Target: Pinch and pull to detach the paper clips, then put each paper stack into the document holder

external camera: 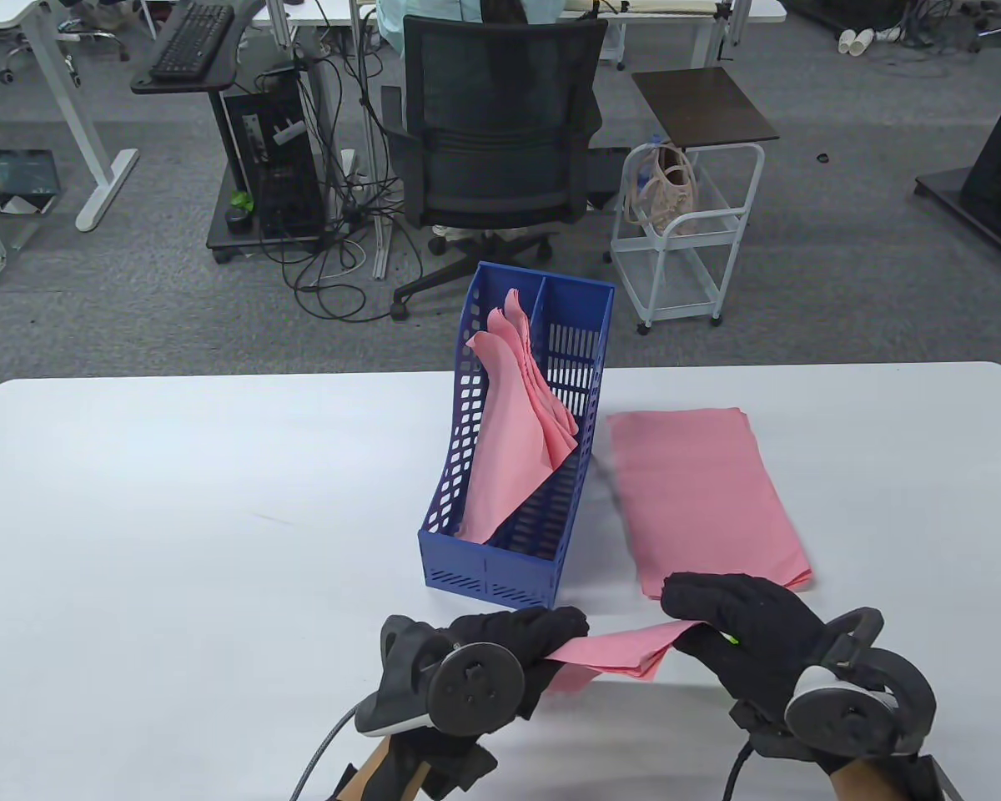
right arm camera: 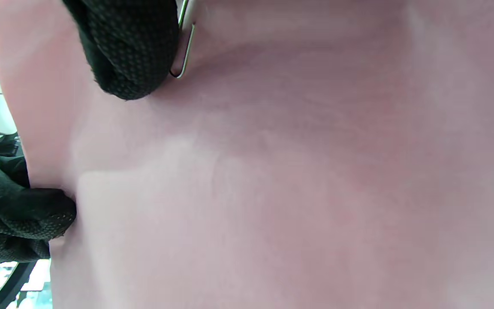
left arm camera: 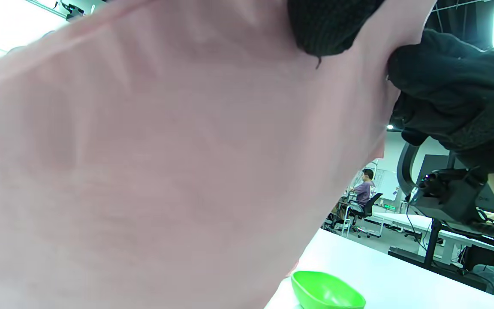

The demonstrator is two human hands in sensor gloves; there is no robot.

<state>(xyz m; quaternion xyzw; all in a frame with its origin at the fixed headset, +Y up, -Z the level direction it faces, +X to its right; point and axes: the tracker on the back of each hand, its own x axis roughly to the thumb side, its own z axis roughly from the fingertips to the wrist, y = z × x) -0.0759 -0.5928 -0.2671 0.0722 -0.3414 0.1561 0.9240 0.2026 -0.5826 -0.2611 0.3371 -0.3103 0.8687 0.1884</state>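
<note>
A blue document holder (external camera: 500, 576) stands mid-table, with pink papers (external camera: 513, 434) leaning in its left compartment. Both gloved hands hold a pink paper stack (external camera: 626, 652) low above the table's front edge. My left hand (external camera: 563, 636) grips its left end, fingertip (left arm camera: 328, 25) on the sheet. My right hand (external camera: 689, 619) pinches the right end. In the right wrist view a metal paper clip (right arm camera: 183, 51) sits on the stack (right arm camera: 294, 171), and my right fingertip (right arm camera: 127, 47) covers its upper part. Another pink stack (external camera: 701, 492) lies flat to the right of the holder.
A green bowl (left arm camera: 326, 292) sits on the white table (external camera: 175, 517), seen only in the left wrist view. Beyond the table's far edge stand a black office chair (external camera: 496, 142) and a white cart (external camera: 684, 242).
</note>
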